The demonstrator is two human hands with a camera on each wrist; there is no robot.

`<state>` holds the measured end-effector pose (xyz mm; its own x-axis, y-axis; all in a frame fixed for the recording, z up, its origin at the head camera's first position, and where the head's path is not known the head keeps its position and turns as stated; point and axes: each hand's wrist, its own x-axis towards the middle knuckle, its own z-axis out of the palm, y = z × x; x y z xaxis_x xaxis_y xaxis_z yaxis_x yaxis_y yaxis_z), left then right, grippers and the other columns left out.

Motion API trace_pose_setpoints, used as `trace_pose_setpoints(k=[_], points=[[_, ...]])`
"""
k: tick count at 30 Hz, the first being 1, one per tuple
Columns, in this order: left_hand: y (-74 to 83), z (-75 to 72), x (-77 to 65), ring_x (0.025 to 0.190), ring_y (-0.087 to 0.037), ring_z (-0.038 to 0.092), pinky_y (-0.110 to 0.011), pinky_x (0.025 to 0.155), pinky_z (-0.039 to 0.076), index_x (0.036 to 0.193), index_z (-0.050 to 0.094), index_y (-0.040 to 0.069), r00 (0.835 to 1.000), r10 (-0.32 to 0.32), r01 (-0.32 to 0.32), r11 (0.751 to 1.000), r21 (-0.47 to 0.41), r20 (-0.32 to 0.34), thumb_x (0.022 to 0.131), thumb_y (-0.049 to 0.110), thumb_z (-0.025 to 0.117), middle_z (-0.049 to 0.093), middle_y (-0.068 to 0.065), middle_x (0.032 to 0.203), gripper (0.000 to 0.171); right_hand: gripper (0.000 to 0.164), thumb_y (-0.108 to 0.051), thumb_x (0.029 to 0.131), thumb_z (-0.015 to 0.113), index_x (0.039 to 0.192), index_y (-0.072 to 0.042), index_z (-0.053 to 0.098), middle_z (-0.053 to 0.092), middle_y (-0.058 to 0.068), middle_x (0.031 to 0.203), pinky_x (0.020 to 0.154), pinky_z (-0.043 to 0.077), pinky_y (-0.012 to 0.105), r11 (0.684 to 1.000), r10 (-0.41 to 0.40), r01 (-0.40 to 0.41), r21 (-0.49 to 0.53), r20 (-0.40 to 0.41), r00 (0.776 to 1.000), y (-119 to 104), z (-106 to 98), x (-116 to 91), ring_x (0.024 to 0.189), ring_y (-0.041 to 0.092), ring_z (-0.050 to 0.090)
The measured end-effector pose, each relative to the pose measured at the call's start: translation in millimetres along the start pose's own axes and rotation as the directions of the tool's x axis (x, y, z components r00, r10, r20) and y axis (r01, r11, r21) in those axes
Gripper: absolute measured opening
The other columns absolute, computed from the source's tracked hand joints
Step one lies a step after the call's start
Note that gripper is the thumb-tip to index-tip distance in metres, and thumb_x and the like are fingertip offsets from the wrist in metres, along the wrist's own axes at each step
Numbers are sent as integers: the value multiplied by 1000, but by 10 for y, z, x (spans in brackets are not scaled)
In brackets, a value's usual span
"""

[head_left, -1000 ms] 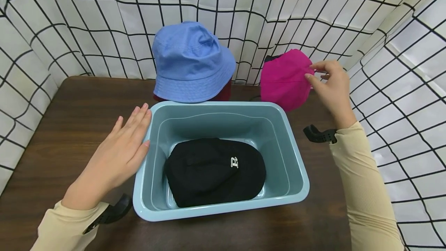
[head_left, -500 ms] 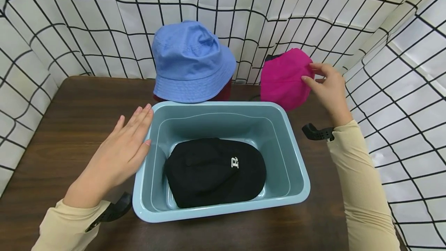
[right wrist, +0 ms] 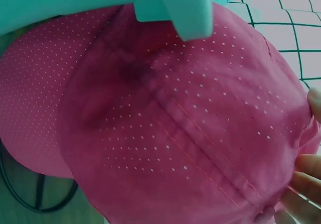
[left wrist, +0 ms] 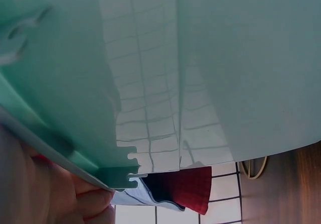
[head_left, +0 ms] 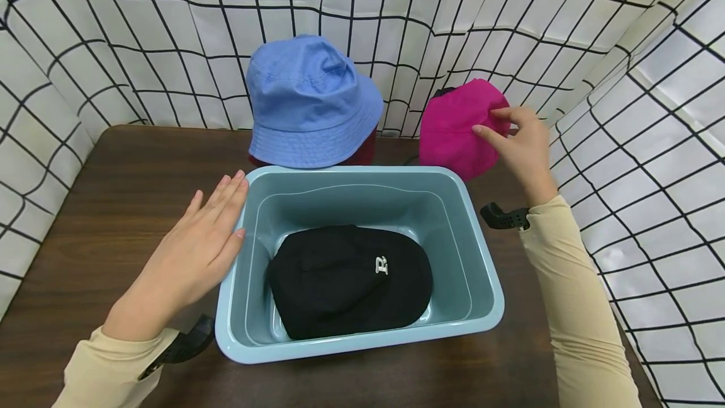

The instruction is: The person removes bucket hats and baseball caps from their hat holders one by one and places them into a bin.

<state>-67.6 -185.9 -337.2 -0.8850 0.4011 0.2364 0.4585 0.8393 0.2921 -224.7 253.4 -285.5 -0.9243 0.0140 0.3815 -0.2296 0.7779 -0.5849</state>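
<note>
My right hand (head_left: 523, 150) pinches the right side of a pink cap (head_left: 455, 131) behind the bin's back right corner. In the right wrist view the cap (right wrist: 185, 118) shows rows of small holes, and fingers (right wrist: 306, 179) touch its edge. My left hand (head_left: 192, 250) rests with straight fingers along the left rim of a light blue plastic bin (head_left: 362, 348). Inside the bin lies a black cap (head_left: 345, 282) with a small white letter emblem. A blue bucket hat (head_left: 311, 106) sits behind the bin, over a dark red item (head_left: 365, 148) that it mostly hides.
The bin stands on a dark brown wooden table (head_left: 136, 162). Black wire grid panels (head_left: 187, 49) backed with white sheeting enclose the back and sides. A black wire loop (right wrist: 40, 194) shows under the cap's brim in the right wrist view.
My right hand has moved left, its thumb and finger now farther over the pink cap. The cap has shifted very slightly left. My left hand and the bin stay nearly still.
</note>
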Motion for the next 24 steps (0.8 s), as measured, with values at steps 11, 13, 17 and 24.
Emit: trace_pose_setpoints(k=[11,13,17,24], points=[[5,4,1,142,-31,12,-48,114,2,149,13,-1,1000,-4,4,1000,-16,6,97,19,40,17,-17,155,62,28,-19,87,65,103,4,69,68,18,96,67,40,9,998,-55,54,-26,-26,998,-4,104,-21,83,24,63],[3,5,1,142,-31,12,-48,114,2,149,13,-1,1000,-2,2,1000,-17,3,97,18,41,17,-18,155,62,26,-17,87,66,101,4,70,69,19,93,66,40,10,997,-69,68,-26,-40,997,-6,114,-17,77,17,61],[1,7,0,142,-32,12,-49,114,3,150,13,-1,1000,-1,1,1000,-18,-1,97,18,41,17,-18,154,62,24,-16,86,67,99,5,71,70,19,90,63,39,11,997,-74,73,-16,-58,996,-2,123,-14,69,0,52],[14,13,-6,143,-31,11,-48,114,3,150,13,0,1000,-14,14,1000,-21,4,97,19,41,17,-17,155,63,23,-14,87,67,98,6,71,68,21,89,61,40,10,998,-31,35,47,-77,997,-5,107,-23,66,-5,50]])
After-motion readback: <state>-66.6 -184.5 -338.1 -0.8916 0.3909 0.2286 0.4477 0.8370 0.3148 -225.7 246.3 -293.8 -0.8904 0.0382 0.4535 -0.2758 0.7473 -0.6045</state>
